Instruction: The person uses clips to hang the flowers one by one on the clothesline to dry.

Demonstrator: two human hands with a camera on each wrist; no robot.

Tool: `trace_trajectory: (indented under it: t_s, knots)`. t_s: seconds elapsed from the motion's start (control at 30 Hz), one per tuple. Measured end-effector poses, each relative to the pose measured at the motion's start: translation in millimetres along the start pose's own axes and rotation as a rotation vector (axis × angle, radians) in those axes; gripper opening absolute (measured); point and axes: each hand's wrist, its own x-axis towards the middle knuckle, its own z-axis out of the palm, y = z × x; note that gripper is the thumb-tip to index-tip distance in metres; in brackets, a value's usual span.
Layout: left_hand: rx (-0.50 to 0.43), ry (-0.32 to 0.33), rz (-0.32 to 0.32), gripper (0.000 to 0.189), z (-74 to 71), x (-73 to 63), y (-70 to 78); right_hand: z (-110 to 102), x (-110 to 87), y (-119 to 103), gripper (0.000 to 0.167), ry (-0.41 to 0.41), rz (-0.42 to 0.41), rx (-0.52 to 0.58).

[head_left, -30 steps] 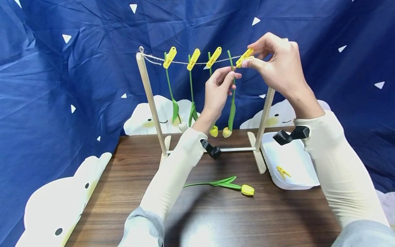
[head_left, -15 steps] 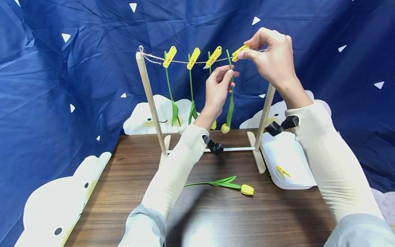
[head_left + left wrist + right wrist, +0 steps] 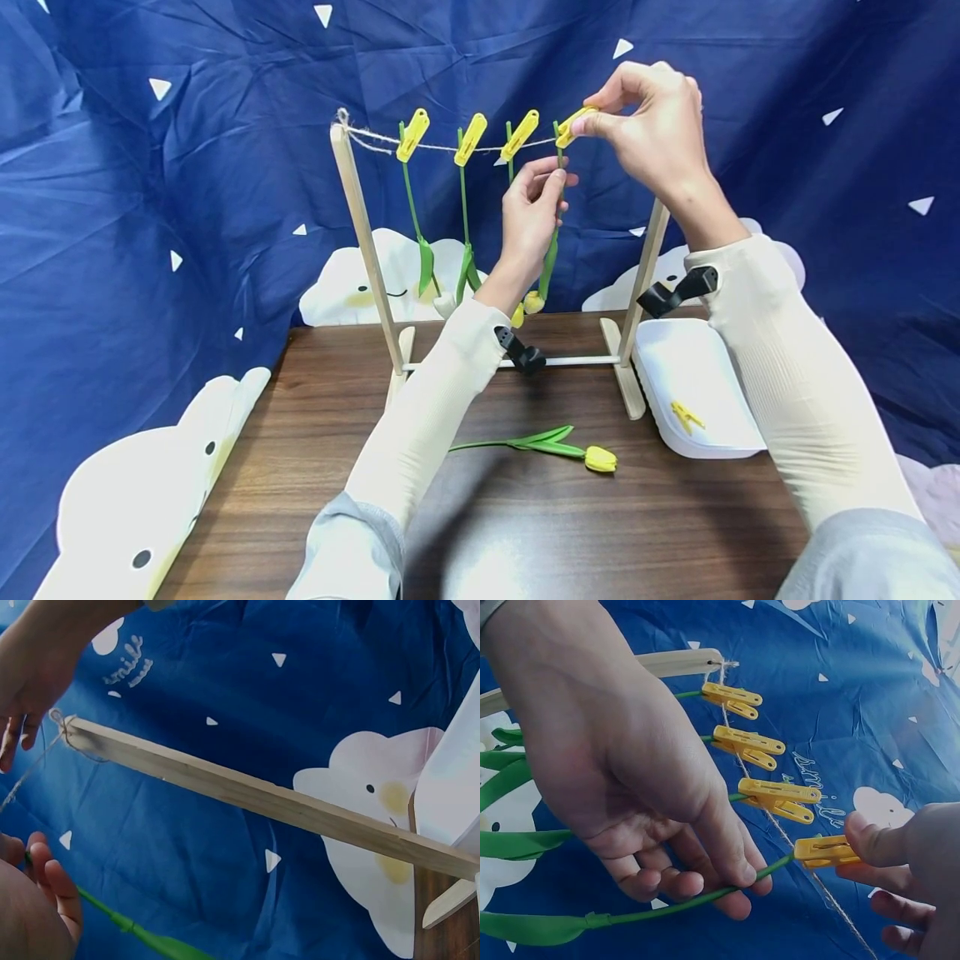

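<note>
My left hand [image 3: 531, 212] pinches the green stem of a pale yellow tulip [image 3: 534, 302] that hangs head down. Just above, my right hand [image 3: 656, 125] pinches a yellow clothespin [image 3: 572, 129] between thumb and fingers. In the right wrist view the tip of this clothespin [image 3: 821, 851] sits over the twine [image 3: 832, 900] and the stem's end [image 3: 780, 864]. To the left on the twine [image 3: 442, 148], three more yellow clothespins [image 3: 470, 140] each hold an upside-down tulip. My left forearm partly hides those blooms.
A wooden frame [image 3: 365, 242] carries the twine between two posts. On the brown table [image 3: 337, 467] lies a yellow tulip [image 3: 600, 459]. At right, a white tray [image 3: 720, 375] has a yellow clothespin [image 3: 687, 417] in it. Blue cloth [image 3: 187, 250] with clouds hangs behind.
My right hand has moved left and slightly up, bringing the clothespin onto the twine and the stem's end. The tulip's bloom has swung left; my left hand has barely shifted.
</note>
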Motion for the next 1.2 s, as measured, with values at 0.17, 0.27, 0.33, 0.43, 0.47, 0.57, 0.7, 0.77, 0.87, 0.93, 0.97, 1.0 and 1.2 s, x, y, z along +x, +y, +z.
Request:
trace_trajectory:
  t_s: [0.17, 0.27, 0.33, 0.43, 0.47, 0.57, 0.7, 0.77, 0.87, 0.93, 0.97, 1.0, 1.2]
  knots:
    - [0.011, 0.020, 0.001, 0.021, -0.1, -0.4, -0.4, 1.6, 2.6, -0.5, 0.031, -0.029, 0.013, 0.001]
    - [0.001, 0.039, -0.006, 0.021, -0.1, -0.2, 0.1, 4.2, 3.8, -0.3, 0.030, -0.047, 0.012, 0.003]
    - [-0.007, 0.051, -0.015, 0.020, 0.3, -0.4, 0.6, 6.1, 4.3, 0.1, 0.029, -0.060, 0.009, 0.012]
    - [-0.019, 0.066, -0.025, 0.018, 1.3, -0.3, 0.6, 7.7, 4.5, 0.0, 0.027, -0.074, 0.007, 0.040]
    - [-0.021, 0.070, -0.025, 0.018, 1.6, -0.3, 0.7, 7.9, 4.5, 0.0, 0.027, -0.081, 0.011, 0.048]
    - [-0.019, 0.079, -0.016, 0.017, 2.2, -0.5, 1.4, 8.3, 4.6, -0.7, 0.027, -0.103, 0.020, 0.053]
    - [-0.019, 0.085, -0.015, 0.016, 2.8, -0.7, 3.5, 7.9, 4.6, -1.5, 0.033, -0.131, 0.030, 0.030]
    - [-0.016, 0.088, -0.025, 0.017, 2.8, -0.9, 4.7, 7.5, 4.6, -1.9, 0.036, -0.141, 0.036, 0.023]
    - [-0.003, 0.088, -0.043, 0.022, 3.1, -1.1, 6.3, 7.4, 4.4, -2.1, 0.038, -0.150, 0.047, 0.015]
    - [0.002, 0.086, -0.054, 0.025, 3.2, -1.4, 7.0, 7.5, 3.7, -2.3, 0.040, -0.154, 0.055, 0.008]
    - [0.002, 0.084, -0.059, 0.026, 3.3, -1.6, 7.2, 7.7, 3.3, -2.4, 0.041, -0.156, 0.059, 0.002]
    - [0.003, 0.082, -0.062, 0.026, 3.3, -1.9, 7.3, 7.9, 2.8, -2.5, 0.042, -0.159, 0.062, -0.004]
    - [0.000, 0.077, -0.062, 0.027, 3.2, -3.6, 7.7, 7.6, 0.2, -3.4, 0.044, -0.176, 0.055, -0.029]
